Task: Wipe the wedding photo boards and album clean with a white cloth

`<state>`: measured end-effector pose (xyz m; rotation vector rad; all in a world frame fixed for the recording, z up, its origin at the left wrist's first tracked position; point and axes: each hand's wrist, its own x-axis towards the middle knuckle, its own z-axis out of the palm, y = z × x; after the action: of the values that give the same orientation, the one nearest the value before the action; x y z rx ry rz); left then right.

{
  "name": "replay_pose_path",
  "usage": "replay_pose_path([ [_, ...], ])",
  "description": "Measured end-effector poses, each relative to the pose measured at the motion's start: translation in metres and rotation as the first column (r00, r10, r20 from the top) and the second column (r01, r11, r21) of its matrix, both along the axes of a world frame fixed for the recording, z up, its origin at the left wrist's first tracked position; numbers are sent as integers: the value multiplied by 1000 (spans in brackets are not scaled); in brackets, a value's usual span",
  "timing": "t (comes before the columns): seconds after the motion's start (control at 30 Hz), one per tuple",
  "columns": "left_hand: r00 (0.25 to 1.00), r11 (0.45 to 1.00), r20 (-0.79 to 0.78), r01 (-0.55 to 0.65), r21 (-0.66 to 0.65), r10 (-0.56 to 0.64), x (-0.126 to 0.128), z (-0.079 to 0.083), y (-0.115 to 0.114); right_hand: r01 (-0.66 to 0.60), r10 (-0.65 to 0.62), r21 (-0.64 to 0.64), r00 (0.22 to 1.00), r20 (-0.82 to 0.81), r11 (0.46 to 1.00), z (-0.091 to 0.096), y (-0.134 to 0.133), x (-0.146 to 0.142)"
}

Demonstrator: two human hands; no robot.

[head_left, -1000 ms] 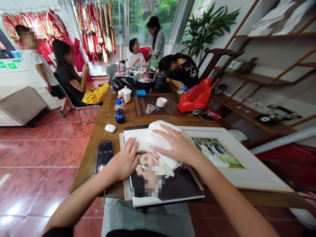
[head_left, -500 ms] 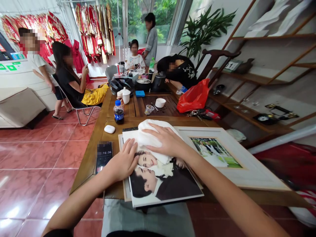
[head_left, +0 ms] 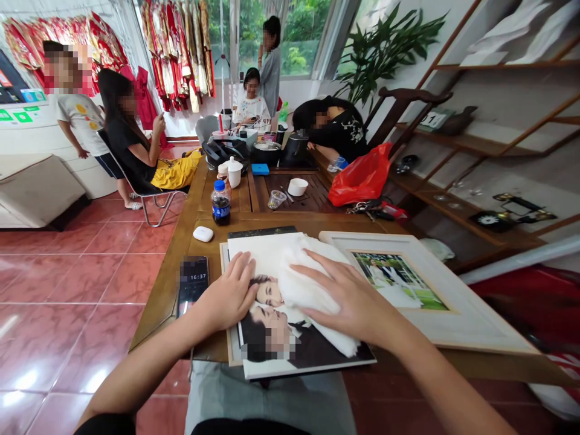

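Observation:
A photo album [head_left: 260, 244] with a black-and-white couple portrait on its cover lies flat at the table's near edge. My left hand [head_left: 230, 289] rests open along its left side, fingers stretched out over the cover. With my right hand [head_left: 351, 295], fingers spread, I hold a bunched white cloth [head_left: 304, 281] against the cover's right half. The cloth hides part of the portrait. Under the album, the edge of a light wooden frame [head_left: 223, 260] sticks out on the left. A framed colour wedding photo [head_left: 399, 281] lies just to the right.
On the left are a phone [head_left: 193, 284], a white earbud case [head_left: 203, 234] and a cola bottle [head_left: 221, 205]. Farther back are a white bowl [head_left: 298, 186], a red plastic bag [head_left: 362, 178] and keys [head_left: 361, 207]. Several people are around the table; shelves [head_left: 493, 154] stand at right.
My right hand has moved the white cloth from the top of the cover down and to the right. My left hand stays in place at the left side.

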<state>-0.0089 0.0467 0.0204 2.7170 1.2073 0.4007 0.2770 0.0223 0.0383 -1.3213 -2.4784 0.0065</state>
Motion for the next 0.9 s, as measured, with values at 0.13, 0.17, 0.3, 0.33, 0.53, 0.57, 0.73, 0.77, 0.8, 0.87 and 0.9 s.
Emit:
replay_pose_path([
  [0.13, 1000, 1000, -3, -6, -13, 6, 0, 1, 0, -36, 35, 61, 999, 15, 997, -6, -36, 17],
  [0.17, 1000, 1000, -7, -7, -14, 7, 0, 1, 0, -43, 42, 74, 999, 17, 996, -7, -44, 20],
  [0.3, 1000, 1000, -6, -8, -14, 8, 1, 2, 0, -41, 40, 100, 999, 13, 994, -9, -64, 23],
  [0.33, 1000, 1000, -4, -10, -15, 10, 1, 2, 0, -47, 46, 102, 999, 13, 994, -9, -66, 21],
  [0.53, 1000, 1000, -4, -8, -12, 8, 1, 0, 0, -148, 145, 103, 989, 30, 984, -6, -69, -2],
  [0.57, 1000, 1000, -3, -4, -10, 4, 1, 1, 1, -168, 165, 100, 986, 39, 981, -5, -67, -5],
  [0.73, 1000, 1000, -14, 10, -17, -10, 0, 3, 1, -164, 163, 50, 986, 25, 985, -1, -45, -7],
  [0.77, 1000, 1000, -12, 12, -18, -12, 0, 3, 1, -144, 143, 35, 990, 16, 989, 0, -37, -6],
  [0.8, 1000, 1000, -7, 14, -17, -14, 0, 4, 1, -121, 121, 19, 993, 8, 992, 0, -29, -5],
  [0.87, 1000, 1000, 4, 15, -13, -15, 0, 4, 1, -80, 80, -8, 997, -5, 997, 1, -9, -6],
  [0.9, 1000, 1000, 5, 15, -12, -15, 0, 4, 1, -60, 59, -23, 998, -8, 998, 2, 1, -7],
])
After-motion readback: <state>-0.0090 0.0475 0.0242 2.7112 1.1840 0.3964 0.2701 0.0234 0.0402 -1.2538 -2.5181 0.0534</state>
